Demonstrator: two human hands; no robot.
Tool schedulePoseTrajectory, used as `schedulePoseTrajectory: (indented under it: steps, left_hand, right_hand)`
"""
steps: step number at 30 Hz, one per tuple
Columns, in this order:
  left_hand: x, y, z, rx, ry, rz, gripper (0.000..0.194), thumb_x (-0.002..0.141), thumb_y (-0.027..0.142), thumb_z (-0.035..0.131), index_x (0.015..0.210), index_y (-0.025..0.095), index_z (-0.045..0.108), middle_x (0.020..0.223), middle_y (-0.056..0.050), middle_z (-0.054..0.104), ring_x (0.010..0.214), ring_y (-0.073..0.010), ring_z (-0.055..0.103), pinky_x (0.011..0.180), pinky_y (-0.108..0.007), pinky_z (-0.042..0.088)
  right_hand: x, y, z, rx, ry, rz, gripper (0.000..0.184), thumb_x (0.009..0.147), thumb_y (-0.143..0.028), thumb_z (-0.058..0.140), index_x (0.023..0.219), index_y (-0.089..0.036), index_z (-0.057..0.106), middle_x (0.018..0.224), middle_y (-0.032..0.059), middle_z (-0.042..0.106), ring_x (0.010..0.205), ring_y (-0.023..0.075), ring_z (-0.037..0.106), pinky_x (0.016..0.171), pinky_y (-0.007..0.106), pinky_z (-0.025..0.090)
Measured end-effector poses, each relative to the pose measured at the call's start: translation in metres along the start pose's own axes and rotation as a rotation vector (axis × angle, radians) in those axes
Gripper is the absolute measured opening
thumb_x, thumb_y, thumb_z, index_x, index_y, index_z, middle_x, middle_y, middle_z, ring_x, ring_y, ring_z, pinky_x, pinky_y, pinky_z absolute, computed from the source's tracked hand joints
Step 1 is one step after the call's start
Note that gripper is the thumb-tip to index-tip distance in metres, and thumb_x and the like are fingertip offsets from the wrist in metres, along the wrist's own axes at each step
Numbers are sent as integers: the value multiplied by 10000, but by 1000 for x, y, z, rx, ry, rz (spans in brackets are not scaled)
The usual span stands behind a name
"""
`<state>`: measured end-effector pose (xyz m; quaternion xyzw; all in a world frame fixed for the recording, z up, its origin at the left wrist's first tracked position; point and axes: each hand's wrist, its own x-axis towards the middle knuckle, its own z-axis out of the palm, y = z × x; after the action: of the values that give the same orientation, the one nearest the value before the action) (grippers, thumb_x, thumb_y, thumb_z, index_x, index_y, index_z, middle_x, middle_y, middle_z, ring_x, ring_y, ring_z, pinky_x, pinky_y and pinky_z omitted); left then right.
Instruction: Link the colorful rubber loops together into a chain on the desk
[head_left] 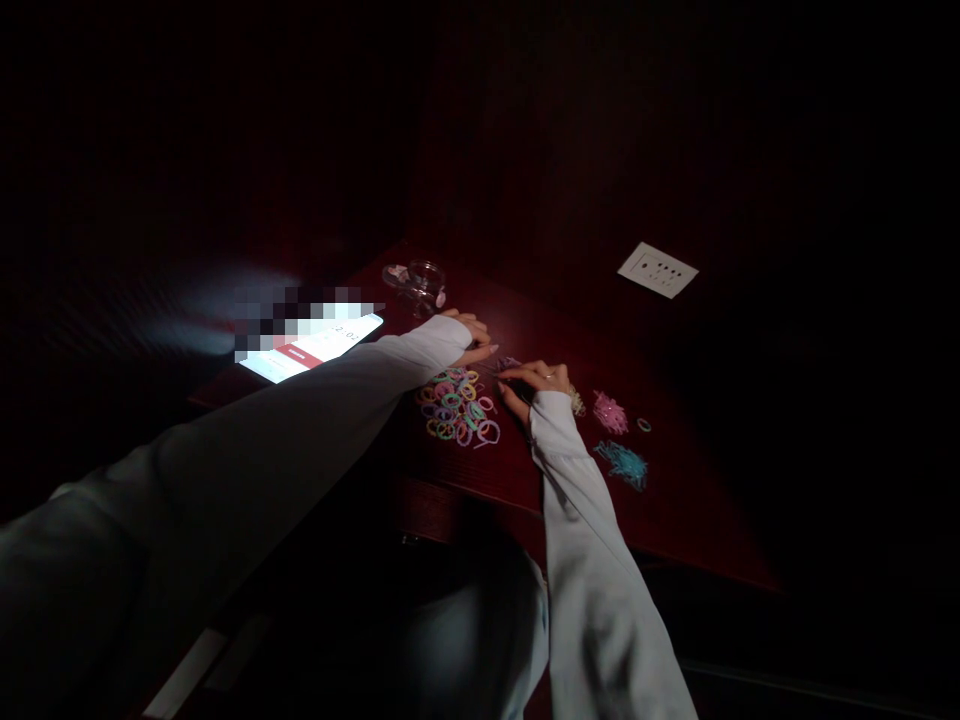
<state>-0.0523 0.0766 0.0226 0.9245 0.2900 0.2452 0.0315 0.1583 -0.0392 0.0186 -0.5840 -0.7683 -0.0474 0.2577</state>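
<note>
In the head view my left hand [474, 335] is over the dark red table, with fingers bent and thumb close to them. My right hand [536, 380], a ring on one finger, is closed in a pinch just to its right. Whatever lies between the fingertips is too small and dim to name. Below the left hand is a pile of coloured hair ties [452, 402], small rings in pink, purple, green and yellow. A small purple bunch [508, 364] shows between the hands. A pale yellow bunch [576, 400] is partly hidden behind the right hand.
Right of my hands lie a pink bunch of thin strands [610, 412], a teal bunch [624, 464] and a single pale ring [644, 425]. A clear glass jar [425, 284] stands behind. A lit phone [315, 348] is at left, a white wall socket [658, 270] at right.
</note>
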Motion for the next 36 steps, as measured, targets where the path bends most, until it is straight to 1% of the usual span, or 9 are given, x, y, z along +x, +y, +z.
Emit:
schedulePoseTrajectory:
  steps: [3, 9, 18, 21, 23, 26, 28, 32, 36]
  left_hand:
    - [1, -1, 2, 3, 2, -5, 379, 1023, 407, 464, 904, 203, 760, 956, -44, 756, 1026, -196, 623, 917, -331, 377]
    - [1, -2, 2, 18, 27, 2, 396, 1031, 417, 457, 898, 201, 762, 911, -45, 758, 1002, -191, 623, 906, -334, 367]
    - [2, 0, 2, 48, 4, -46, 394, 1029, 381, 442, 920, 202, 777, 976, -52, 773, 1018, -203, 634, 908, -345, 367]
    - [2, 0, 2, 42, -10, -55, 390, 1025, 391, 452, 939, 202, 782, 981, -57, 775, 1028, -210, 635, 916, -346, 371]
    - [2, 0, 2, 41, -13, -57, 397, 1026, 395, 446, 940, 205, 784, 973, -56, 773, 1023, -210, 636, 917, -345, 371]
    - [2, -1, 2, 41, 0, -34, 408, 1033, 388, 429, 928, 211, 780, 941, -47, 769, 1000, -202, 635, 903, -342, 367]
    - [2, -1, 2, 33, 10, -21, 408, 1034, 400, 435, 912, 211, 775, 914, -43, 765, 988, -199, 634, 894, -339, 365]
    - [1, 2, -2, 16, 22, -9, 412, 1039, 414, 440, 897, 204, 765, 904, -47, 760, 976, -197, 633, 901, -339, 363]
    - [-1, 4, -5, 34, 4, -4, 417, 1045, 395, 425, 904, 196, 763, 951, -53, 768, 1002, -195, 631, 914, -341, 360]
  right_hand:
    - [0, -5, 5, 36, -69, -72, 196, 920, -386, 692, 1076, -352, 807, 1051, 35, 703, 1032, 250, 531, 942, 405, 391]
    - [8, -3, 20, 53, -44, -40, 137, 900, -373, 738, 1002, -365, 829, 994, 32, 699, 993, 240, 537, 932, 409, 407]
    - [11, -7, 17, 66, -42, -4, 161, 936, -406, 685, 913, -315, 816, 920, 39, 696, 996, 249, 539, 923, 413, 414]
    - [9, -5, 12, 64, 11, 18, 160, 926, -415, 690, 892, -311, 807, 916, 34, 705, 997, 252, 542, 920, 411, 405]
    - [6, -2, 6, 50, 89, 57, 191, 934, -439, 671, 901, -303, 801, 940, 41, 711, 1008, 259, 536, 926, 414, 392]
    - [3, 3, -2, 6, 224, 180, 261, 956, -476, 622, 957, -278, 792, 1007, 76, 716, 1041, 288, 510, 911, 425, 372]
    - [2, 8, -3, -28, 261, 267, 303, 960, -504, 600, 979, -264, 784, 1036, 97, 713, 1053, 306, 487, 891, 434, 361]
    - [2, 13, -2, -32, 214, 324, 302, 920, -528, 643, 1005, -268, 771, 1096, 96, 708, 1059, 311, 475, 906, 451, 358]
    - [-1, 4, -5, 60, 129, 201, 220, 901, -441, 670, 1010, -276, 767, 1105, 74, 699, 1106, 298, 508, 972, 439, 378]
